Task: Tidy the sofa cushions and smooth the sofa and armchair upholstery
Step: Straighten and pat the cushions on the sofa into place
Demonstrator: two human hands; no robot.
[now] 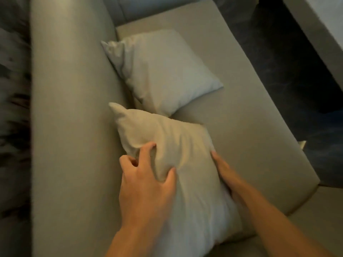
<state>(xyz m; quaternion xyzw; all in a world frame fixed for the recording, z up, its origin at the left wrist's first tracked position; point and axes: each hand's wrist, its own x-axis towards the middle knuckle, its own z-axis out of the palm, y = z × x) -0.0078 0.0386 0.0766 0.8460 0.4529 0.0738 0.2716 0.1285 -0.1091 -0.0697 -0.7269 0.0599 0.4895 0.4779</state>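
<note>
A grey sofa (pixel 74 127) fills most of the view, its broad rounded backrest running down the left side and its flat seat cushion (pixel 241 112) spreading out to the right, with a seam to a further seat cushion showing at the top. Beyond the seat's front edge lies a dark patterned carpet (pixel 297 80), and a pale piece of furniture (pixel 319 34) cuts across the top right corner; what it is cannot be told. Two pale throw cushions sit on the seat, both leaning against the backrest. The near cushion (pixel 185 164) is the bigger in view and lies under both hands, its upper corner poking up against the backrest and its far edge touching the lower corner of the far cushion (pixel 161 71), which rests untouched, its top left corner crumpled. The left hand (pixel 146 182) presses on the near cushion's left part, its grip half closed, fingers curled and thumb set apart, bunching a fold of fabric between them. The right hand (pixel 224 173) lies flat along the cushion's right edge, fingers straight, pushing against its side without clasping it.
</note>
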